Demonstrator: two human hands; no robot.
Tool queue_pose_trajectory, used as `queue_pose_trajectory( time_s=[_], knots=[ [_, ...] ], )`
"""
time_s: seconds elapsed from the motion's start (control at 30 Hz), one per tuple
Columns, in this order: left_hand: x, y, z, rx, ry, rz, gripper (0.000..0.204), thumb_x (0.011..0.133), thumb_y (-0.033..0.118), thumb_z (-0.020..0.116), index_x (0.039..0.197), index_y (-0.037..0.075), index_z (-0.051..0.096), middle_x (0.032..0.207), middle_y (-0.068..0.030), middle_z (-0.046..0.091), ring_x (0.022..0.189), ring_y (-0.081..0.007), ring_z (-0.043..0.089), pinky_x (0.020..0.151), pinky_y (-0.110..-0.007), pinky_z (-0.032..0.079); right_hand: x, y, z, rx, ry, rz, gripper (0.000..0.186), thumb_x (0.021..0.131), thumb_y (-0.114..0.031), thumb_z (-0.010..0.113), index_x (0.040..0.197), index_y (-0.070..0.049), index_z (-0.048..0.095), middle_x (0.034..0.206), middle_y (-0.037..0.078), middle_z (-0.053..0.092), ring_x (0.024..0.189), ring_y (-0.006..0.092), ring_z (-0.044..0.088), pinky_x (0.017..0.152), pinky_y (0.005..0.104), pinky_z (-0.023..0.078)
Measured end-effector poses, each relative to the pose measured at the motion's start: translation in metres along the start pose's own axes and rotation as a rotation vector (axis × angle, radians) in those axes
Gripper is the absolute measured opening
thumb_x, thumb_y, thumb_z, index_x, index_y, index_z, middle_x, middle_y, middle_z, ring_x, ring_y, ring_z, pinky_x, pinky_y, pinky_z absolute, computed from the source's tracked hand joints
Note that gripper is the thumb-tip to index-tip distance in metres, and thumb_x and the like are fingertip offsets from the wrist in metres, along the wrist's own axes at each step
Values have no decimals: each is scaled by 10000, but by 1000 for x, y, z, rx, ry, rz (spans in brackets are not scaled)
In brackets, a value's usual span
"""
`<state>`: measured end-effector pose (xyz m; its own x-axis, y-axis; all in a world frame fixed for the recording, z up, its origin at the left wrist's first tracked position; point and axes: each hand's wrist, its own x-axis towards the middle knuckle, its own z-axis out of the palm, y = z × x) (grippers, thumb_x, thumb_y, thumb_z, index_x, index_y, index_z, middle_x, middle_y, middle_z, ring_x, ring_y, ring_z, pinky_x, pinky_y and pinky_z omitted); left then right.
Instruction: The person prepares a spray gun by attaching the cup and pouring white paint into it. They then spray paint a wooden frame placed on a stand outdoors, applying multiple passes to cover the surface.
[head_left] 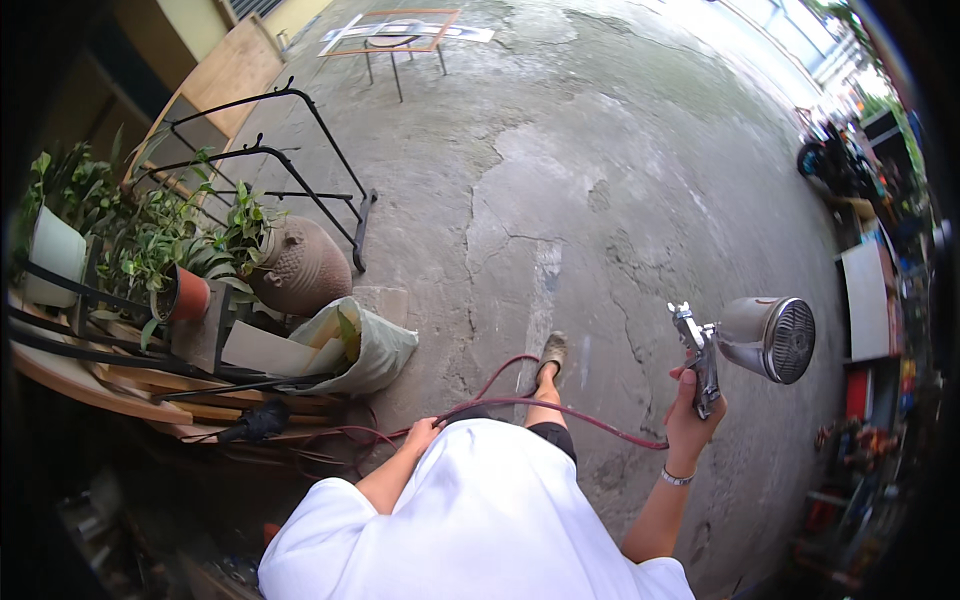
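In my right hand, raised out to the right, is a metal spray gun. Its silvery paint cup juts out to the right, the ridged round end facing away from the gun. From near that wrist a dark red air hose sags across in front of my legs toward the left. My left hand is low beside my hip, its fingers closed around the hose; the shirt and the small size partly hide the grip.
Left stand potted plants, a big clay jar, a pale sack and a black metal frame. Far ahead, a wooden frame lies on a stool. A motorcycle and clutter line the right. The concrete floor is cracked.
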<state>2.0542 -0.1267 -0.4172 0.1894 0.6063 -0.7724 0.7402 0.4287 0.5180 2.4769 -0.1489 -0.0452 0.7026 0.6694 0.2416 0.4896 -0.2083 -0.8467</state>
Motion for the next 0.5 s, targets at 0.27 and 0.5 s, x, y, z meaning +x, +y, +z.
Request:
queue_pose_trajectory(
  time_s=[0.27,0.5],
  knots=[
    [96,193,7,-124,284,70,360,949,417,646,1076,89,722,994,-230,710,972,-422,687,792,-480,527,283,19,97,15,-205,-226,318,1001,-275,673,928,33,698,759,75,710,688,119,659,612,297,488],
    [196,334,-81,-321,602,126,420,935,426,699,900,8,676,755,-226,668,739,-414,675,648,-465,492,487,-19,259,110,-406,-260,278,1010,-234,668,976,39,712,796,57,726,508,66,557,468,262,388]
  ],
)
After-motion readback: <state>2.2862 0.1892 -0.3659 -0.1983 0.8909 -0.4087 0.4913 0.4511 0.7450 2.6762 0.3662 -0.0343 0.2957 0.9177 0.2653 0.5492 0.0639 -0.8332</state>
